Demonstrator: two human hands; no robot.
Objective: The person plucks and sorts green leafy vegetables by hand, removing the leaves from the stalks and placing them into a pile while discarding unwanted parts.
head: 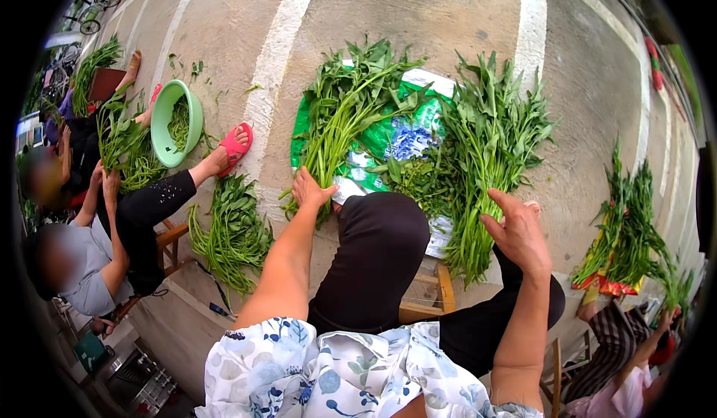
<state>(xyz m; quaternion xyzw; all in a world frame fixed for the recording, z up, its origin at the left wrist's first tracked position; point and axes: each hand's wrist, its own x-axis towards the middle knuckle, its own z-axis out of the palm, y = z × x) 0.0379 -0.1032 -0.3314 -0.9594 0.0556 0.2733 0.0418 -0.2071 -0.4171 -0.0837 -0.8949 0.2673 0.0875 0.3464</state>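
Note:
My left hand (311, 193) rests at the stem end of a bundle of leafy greens (341, 121), its thumb spread; whether the fingers grip the stems cannot be made out. This bundle lies on the left part of a green and white printed plastic sack (411, 138) on the ground. At the right, my right hand (518, 225) hovers by the stems of a second bundle of greens (484, 177), thumb and forefinger apart, with nothing seen between them. Between the two bundles lies a low heap of loose leaves (420, 180) on the sack.
My knee in black trousers (383, 239) covers the sack's near edge. Another heap of greens (229, 233) lies at left. Beyond it, a seated person (106, 261) holds greens beside a light green basin (196, 117). More bundles (627, 233) and seated people are at right.

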